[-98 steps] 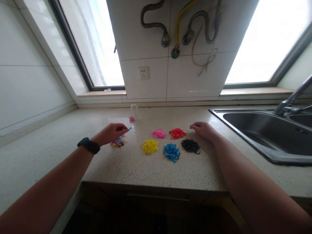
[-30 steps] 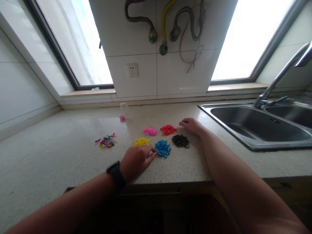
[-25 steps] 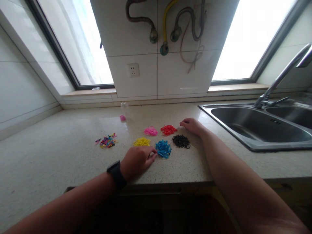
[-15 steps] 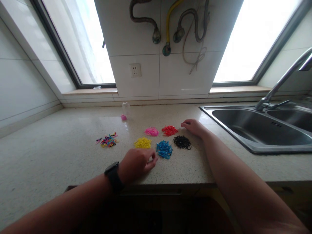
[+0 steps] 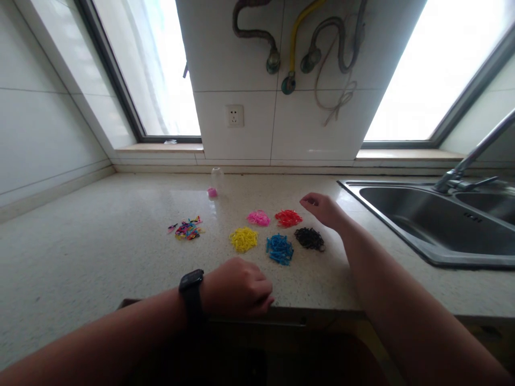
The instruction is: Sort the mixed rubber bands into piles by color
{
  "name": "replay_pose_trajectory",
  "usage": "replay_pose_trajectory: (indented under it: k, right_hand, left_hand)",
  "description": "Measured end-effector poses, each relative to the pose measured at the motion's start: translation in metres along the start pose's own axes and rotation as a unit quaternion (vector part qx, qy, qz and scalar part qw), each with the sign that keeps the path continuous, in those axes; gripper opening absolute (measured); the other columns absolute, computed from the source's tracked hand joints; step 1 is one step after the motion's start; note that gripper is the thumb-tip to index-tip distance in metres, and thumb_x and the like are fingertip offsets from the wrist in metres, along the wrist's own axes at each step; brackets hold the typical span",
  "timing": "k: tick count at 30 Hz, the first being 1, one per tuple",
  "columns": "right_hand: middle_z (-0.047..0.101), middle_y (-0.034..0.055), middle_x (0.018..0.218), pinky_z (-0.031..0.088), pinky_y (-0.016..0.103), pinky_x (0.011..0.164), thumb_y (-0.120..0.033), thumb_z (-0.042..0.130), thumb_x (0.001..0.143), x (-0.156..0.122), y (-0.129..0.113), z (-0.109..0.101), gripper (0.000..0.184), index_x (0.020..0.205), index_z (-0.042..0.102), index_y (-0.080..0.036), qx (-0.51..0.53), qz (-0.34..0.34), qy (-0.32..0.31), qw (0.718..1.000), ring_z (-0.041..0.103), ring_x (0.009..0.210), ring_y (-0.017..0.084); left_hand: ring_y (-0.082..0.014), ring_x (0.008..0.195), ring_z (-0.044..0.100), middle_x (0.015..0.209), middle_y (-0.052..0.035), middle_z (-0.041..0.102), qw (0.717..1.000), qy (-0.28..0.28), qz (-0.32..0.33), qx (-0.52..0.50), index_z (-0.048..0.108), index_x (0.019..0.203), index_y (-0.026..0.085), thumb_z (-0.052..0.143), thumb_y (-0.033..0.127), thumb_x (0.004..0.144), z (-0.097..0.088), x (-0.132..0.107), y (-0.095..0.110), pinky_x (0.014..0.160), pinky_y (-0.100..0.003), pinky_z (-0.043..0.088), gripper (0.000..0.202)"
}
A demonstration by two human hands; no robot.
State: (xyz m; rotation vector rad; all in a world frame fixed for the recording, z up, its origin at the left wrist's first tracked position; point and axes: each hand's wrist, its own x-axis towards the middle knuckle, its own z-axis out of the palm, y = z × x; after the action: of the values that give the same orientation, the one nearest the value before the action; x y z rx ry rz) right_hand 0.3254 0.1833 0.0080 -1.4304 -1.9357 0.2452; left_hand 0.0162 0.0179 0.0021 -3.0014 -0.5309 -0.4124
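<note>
Small rubber bands lie sorted in piles on the speckled counter (image 5: 100,236): pink (image 5: 258,217), red (image 5: 288,217), yellow (image 5: 243,239), blue (image 5: 279,249) and black (image 5: 309,239). A mixed-colour pile (image 5: 188,229) lies to the left. My left hand (image 5: 239,292), with a black watch on the wrist, rests curled at the counter's front edge, below the yellow and blue piles; I cannot see anything in it. My right hand (image 5: 322,208) hovers just right of the red pile, fingers loosely bent and apart, holding nothing.
A steel sink (image 5: 426,225) with a tap (image 5: 470,161) takes up the right side. A small clear bottle with a pink base (image 5: 214,182) stands near the back wall. A wall socket (image 5: 235,115) and hoses (image 5: 298,48) hang above, between two windows.
My left hand went from the mixed pile to the blue pile, then pulled back to the counter's front edge with fingers curled. My right hand has lifted slightly off the counter.
</note>
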Motion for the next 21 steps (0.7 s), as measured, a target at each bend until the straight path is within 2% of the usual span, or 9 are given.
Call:
replay_pose_trajectory:
  k: [2,5,8,11,16,18,21]
  right_hand:
    - [0.068,0.0045,0.075,0.04,0.027,0.06,-0.043,0.058,0.086,0.001,-0.032,0.003,0.03,0.092,0.073,-0.017,0.027,-0.031,-0.011,0.999,0.054,0.062,0.014]
    - [0.07,0.003,0.077,0.038,0.026,0.06,-0.039,0.057,0.089,0.003,-0.088,0.015,0.026,0.092,0.072,-0.018,0.032,-0.111,-0.084,0.99,0.053,0.061,0.012]
    - [0.071,0.0019,0.08,0.037,0.026,0.062,-0.033,0.059,0.088,0.006,-0.139,0.035,0.02,0.09,0.073,-0.019,0.013,-0.182,-0.17,0.968,0.055,0.064,0.012]
    - [0.074,0.0036,0.085,0.04,0.026,0.067,-0.029,0.061,0.088,0.009,-0.176,0.061,0.019,0.095,0.075,-0.019,0.004,-0.244,-0.233,0.941,0.061,0.072,0.014]
    - [0.073,0.0094,0.114,0.045,0.031,0.087,-0.027,0.064,0.088,0.014,-0.206,0.104,0.029,0.114,0.073,-0.02,-0.016,-0.334,-0.316,0.888,0.066,0.1,0.022]
    - [0.071,0.0103,0.122,0.044,0.034,0.096,-0.025,0.064,0.087,0.015,-0.211,0.118,0.034,0.12,0.071,-0.02,-0.031,-0.355,-0.323,0.877,0.064,0.11,0.024]
    - [0.07,0.0108,0.125,0.043,0.037,0.1,-0.021,0.063,0.085,0.017,-0.214,0.132,0.039,0.124,0.07,-0.019,-0.05,-0.365,-0.337,0.866,0.062,0.115,0.026]
  left_hand:
    - [-0.0154,0.058,0.059,0.064,-0.0024,0.064,1.0,0.005,0.014,0.013,0.057,0.071,0.018,0.051,0.029,0.094,0.0,0.0,0.002,0.049,-0.03,0.035,0.026]
    - [-0.0156,0.057,0.059,0.062,-0.0021,0.063,0.999,0.009,0.032,0.03,0.058,0.072,0.018,0.052,0.028,0.095,-0.001,0.0,0.005,0.048,-0.031,0.034,0.026]
    - [-0.0152,0.056,0.059,0.061,-0.0021,0.063,0.998,0.01,0.04,0.038,0.059,0.072,0.019,0.051,0.03,0.096,-0.002,-0.001,0.006,0.047,-0.03,0.033,0.028]
    - [-0.015,0.055,0.06,0.06,-0.002,0.063,0.998,0.018,0.043,0.039,0.059,0.071,0.019,0.052,0.032,0.097,-0.002,-0.001,0.005,0.046,-0.03,0.033,0.03]
    - [-0.0159,0.056,0.061,0.06,-0.0018,0.064,0.998,0.022,0.05,0.026,0.06,0.07,0.019,0.054,0.033,0.096,-0.004,-0.001,0.003,0.046,-0.032,0.034,0.03]
    - [-0.0159,0.057,0.061,0.061,-0.0016,0.064,0.998,0.017,0.047,0.026,0.06,0.07,0.019,0.054,0.033,0.097,-0.004,-0.001,0.003,0.047,-0.032,0.034,0.031]
    - [-0.0159,0.057,0.061,0.062,-0.0014,0.065,0.999,0.015,0.043,0.024,0.059,0.07,0.019,0.054,0.034,0.097,-0.003,-0.002,0.002,0.048,-0.032,0.033,0.031]
